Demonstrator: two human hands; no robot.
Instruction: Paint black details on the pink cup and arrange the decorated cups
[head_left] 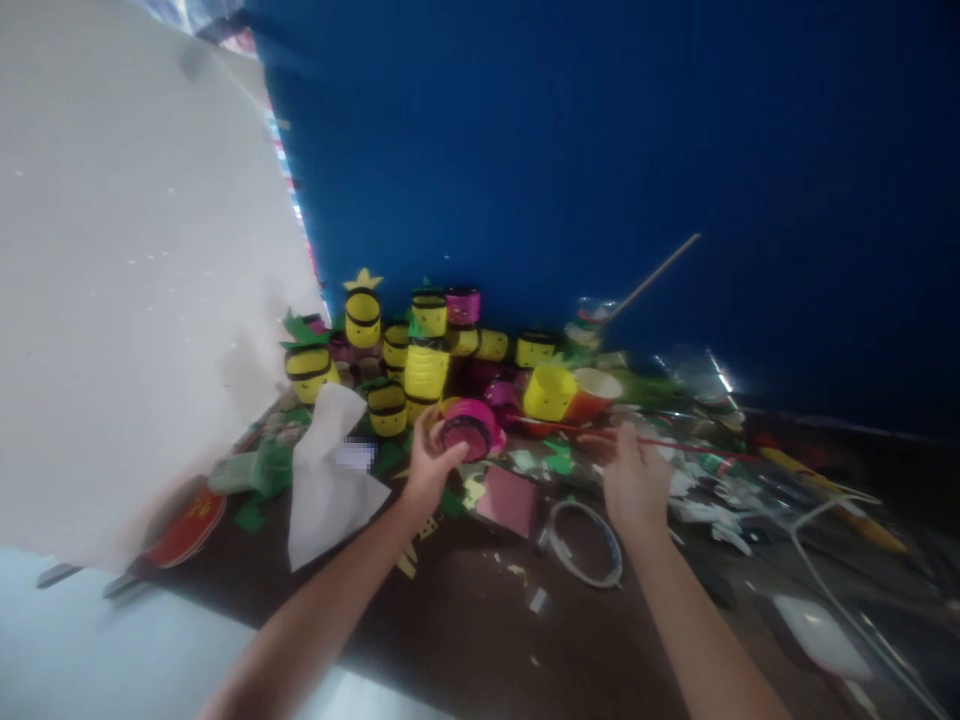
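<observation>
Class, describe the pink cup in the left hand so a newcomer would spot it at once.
Below the blue wall is a dark table, with yellow cups crowded towards its back. In front of them, the left hand holds the pink cup, round end towards the camera. Other pink pieces sit farther back; only this one is held.

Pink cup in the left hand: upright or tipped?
Tipped. The pink cup in the left hand turns its round end toward the camera. Blur hides whether it holds anything.
</observation>
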